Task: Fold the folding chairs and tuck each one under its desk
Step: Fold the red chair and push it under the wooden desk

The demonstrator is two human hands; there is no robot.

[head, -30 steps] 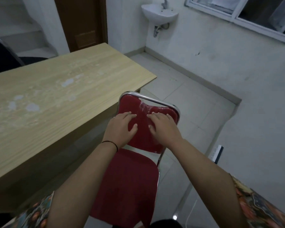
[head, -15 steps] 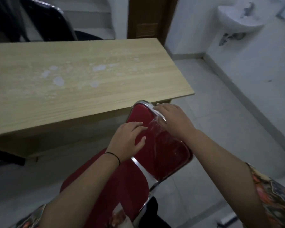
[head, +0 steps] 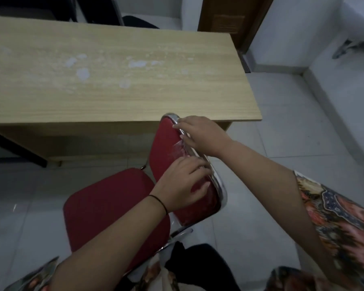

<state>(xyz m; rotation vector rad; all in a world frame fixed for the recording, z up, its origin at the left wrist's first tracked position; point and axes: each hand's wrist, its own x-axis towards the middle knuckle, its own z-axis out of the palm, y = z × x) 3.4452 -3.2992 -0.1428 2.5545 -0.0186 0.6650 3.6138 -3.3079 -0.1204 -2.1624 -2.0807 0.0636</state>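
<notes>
Since half a second ago my view has swung left and the chair has turned, so its back now runs edge-on away from me, toward the tabletop.

To the left of my fingers lies the red padded seat (head: 105, 208), down flat, not yet folded, on the floor short of the pale wood-grain tabletop (head: 114, 80). My left hand (head: 183, 185) rests on the near face of the red chair back with its chrome tube rim (head: 166, 148), fingers (head: 198, 166) loosely spread, curling over the rim. My right hand (head: 202, 135), farther along toward the tabletop, has its fingers pressed together over that rim. The back's long axis points at the tabletop edge, nearly touching it. I can read no brand or writing anywhere.
</notes>
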